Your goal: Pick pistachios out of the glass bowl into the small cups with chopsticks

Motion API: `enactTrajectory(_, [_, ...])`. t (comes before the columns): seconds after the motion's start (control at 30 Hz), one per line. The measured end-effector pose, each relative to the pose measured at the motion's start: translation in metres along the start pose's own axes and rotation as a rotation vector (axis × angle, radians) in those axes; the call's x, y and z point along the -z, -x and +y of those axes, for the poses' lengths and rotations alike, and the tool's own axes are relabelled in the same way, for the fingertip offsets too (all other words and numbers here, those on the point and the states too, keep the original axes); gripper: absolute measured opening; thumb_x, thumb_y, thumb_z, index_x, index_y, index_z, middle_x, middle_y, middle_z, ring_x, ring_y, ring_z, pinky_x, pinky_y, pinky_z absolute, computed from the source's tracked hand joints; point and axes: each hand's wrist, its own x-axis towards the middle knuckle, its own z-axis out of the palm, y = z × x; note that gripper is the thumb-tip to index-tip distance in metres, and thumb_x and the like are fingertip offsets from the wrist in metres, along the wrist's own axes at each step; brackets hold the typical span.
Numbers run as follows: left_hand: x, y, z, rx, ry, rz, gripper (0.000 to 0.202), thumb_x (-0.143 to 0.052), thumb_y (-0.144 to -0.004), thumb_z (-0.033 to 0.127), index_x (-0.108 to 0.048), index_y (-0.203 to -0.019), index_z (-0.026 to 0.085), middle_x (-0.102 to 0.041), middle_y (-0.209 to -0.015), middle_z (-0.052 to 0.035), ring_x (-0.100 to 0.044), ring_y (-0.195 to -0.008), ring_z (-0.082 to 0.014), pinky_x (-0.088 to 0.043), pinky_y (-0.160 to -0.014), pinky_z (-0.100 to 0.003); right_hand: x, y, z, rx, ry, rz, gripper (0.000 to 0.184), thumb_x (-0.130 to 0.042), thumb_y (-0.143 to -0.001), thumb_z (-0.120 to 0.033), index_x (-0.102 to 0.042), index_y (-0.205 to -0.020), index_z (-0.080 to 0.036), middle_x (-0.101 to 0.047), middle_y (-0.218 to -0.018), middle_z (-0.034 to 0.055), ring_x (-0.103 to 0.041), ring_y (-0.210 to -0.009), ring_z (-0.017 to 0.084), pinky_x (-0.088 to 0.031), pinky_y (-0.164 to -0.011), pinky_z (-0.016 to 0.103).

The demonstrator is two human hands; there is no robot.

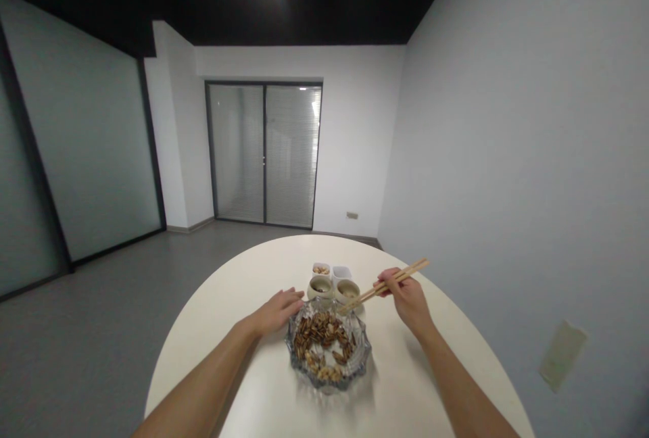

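Observation:
A pair of wooden chopsticks [378, 289] is gripped in my right hand [405, 295], with the tips slanting down left over the far rim of a clear glass bowl [362, 357]. Inside the bowl lie many brown, elongated nut-like pieces [319, 331], with paler pieces [324, 372] at the near side. My left hand [278, 311] rests at the bowl's left edge, fingers stretched out. Behind the bowl stand two small beige bowls, the left one [320, 286] with something dark inside and the right one [347, 289] near the chopsticks. Whether the tips pinch anything is too small to tell.
Everything stands on a round white table [243, 384]. Farther back on it are a small white dish [321, 270] of pale pieces and another white dish [341, 272]. A white wall [507, 154] rises at the right; glass doors [263, 154] stand beyond the table.

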Motion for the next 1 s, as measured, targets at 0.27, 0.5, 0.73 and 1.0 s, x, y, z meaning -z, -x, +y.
enactTrajectory(0.27, [-0.002,-0.002,-0.005,0.004,-0.013,-0.007,0.074,-0.035,-0.101,0.078,-0.070,-0.140,0.026,-0.052,-0.164,-0.0087,-0.034,-0.159,-0.0377,-0.014,-0.133,-0.058,-0.024,0.012,-0.002,-0.009,0.060,-0.197,0.059,-0.072,-0.078,-0.080,-0.070,-0.073,-0.021,-0.076,-0.068,0.0063,-0.072,-0.062,0.023,-0.060,-0.060,0.033])
enactTrajectory(0.5, [-0.002,-0.003,-0.007,0.009,-0.006,-0.003,0.073,-0.038,-0.100,0.079,-0.070,-0.141,0.027,-0.053,-0.163,-0.0070,-0.034,-0.159,-0.0356,-0.012,-0.134,-0.054,-0.024,0.015,-0.005,0.026,0.090,-0.246,0.053,-0.071,-0.083,-0.073,-0.073,-0.074,-0.021,-0.076,-0.068,0.0053,-0.072,-0.062,0.023,-0.060,-0.061,0.033])
enactTrajectory(0.73, [-0.002,-0.003,-0.004,0.011,-0.026,-0.013,0.076,-0.034,-0.100,0.079,-0.069,-0.142,0.026,-0.052,-0.164,-0.0083,-0.033,-0.159,-0.0367,-0.012,-0.134,-0.056,-0.011,0.010,-0.005,0.082,0.112,-0.031,0.060,-0.066,-0.082,-0.082,-0.071,-0.076,-0.023,-0.079,-0.072,0.0084,-0.075,-0.066,0.026,-0.063,-0.064,0.036])
enactTrajectory(1.0, [0.000,0.000,-0.001,0.005,-0.005,0.002,0.072,-0.037,-0.101,0.077,-0.072,-0.138,0.026,-0.053,-0.163,-0.0087,-0.035,-0.158,-0.0379,-0.014,-0.133,-0.057,-0.003,0.008,0.004,0.081,0.204,0.268,0.064,-0.064,-0.079,-0.087,-0.072,-0.078,-0.023,-0.081,-0.073,0.0096,-0.078,-0.067,0.028,-0.064,-0.068,0.037])
